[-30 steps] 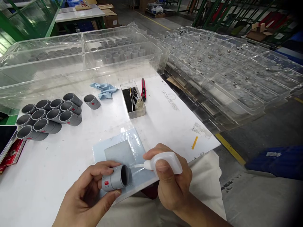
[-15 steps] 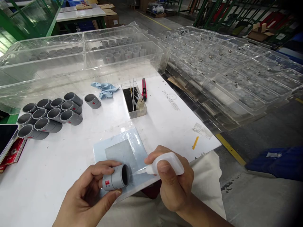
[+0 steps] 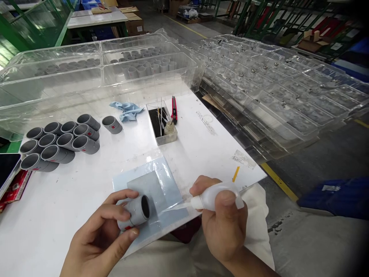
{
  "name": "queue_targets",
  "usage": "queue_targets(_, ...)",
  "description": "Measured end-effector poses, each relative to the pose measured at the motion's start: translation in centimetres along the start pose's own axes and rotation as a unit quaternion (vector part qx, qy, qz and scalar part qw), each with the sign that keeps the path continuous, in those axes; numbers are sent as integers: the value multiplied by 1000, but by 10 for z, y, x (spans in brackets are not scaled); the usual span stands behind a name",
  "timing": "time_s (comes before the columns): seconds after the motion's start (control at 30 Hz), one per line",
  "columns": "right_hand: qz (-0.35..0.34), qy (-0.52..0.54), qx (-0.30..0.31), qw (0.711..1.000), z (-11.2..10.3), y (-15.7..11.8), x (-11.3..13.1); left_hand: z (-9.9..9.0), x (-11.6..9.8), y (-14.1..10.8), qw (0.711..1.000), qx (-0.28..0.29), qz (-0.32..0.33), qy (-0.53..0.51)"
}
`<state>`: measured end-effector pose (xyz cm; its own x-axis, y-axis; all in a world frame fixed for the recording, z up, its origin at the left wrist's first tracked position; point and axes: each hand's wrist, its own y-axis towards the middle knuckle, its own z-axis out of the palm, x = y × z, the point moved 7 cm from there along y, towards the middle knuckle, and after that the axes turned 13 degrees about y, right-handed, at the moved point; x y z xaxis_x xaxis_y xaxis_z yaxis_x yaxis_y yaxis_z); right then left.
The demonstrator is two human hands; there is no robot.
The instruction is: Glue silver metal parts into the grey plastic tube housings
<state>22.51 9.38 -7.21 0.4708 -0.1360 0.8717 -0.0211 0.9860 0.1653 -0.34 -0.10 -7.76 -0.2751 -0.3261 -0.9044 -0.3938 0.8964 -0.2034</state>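
Note:
My left hand (image 3: 100, 231) grips a grey cylinder (image 3: 135, 212) between thumb and fingers, its dark open end facing right and slightly up. My right hand (image 3: 223, 219) is closed round a translucent white squeeze bottle (image 3: 215, 196), whose thin clear nozzle points left. A gap separates the nozzle tip from the cylinder. Both are over a light blue sheet (image 3: 170, 184) with a grey square (image 3: 147, 186) on it, near the table's front edge. Several similar grey cylinders (image 3: 57, 154) stand grouped at the left, and one more (image 3: 112, 125) stands apart.
A small clear box (image 3: 167, 139) holds tweezers and a little glass bottle; a red cutter (image 3: 174, 109) lies beside it. A blue cloth (image 3: 127, 110) is to its left. Clear plastic trays (image 3: 86, 82) with cylinders stand behind, and stacked clear trays (image 3: 288, 100) are at right.
My right hand has moved right with the bottle, away from the cylinder. My left hand has shifted slightly left and tilted the cylinder's open end upward. The red mark has turned lower.

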Motion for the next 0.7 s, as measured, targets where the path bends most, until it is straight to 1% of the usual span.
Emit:
queue_targets(0.07, -14, -10, 18, 1000, 2, -4, -1, 1, -1, 1, 1000, 7, -2, 9)
queue_targets(0.13, -30, -34, 38, 998, 6, -7, -1, 3, 0, 0, 1000, 17, -19, 5)
queue_targets(0.23, -68, -70, 89, 991, 18, -8, 3, 5, 2, -1, 998, 20, -44, -26)
queue_targets(0.3, -91, -77, 109, 987, 24, -7, 5, 6, 2, -1, 998, 19, -43, -33)
queue_targets(0.37, -99, -69, 106, 987, 24, -5, 4, 7, 1, 0, 999, 23, -30, -26)
queue_targets(0.47, -89, -65, 100, 989, 22, -3, -1, 6, 2, 0, 999, 30, -15, -18)
queue_targets(0.7, -90, -92, 100, 987, 26, -2, 1, 6, 7, -1, 999, 46, -13, -13)
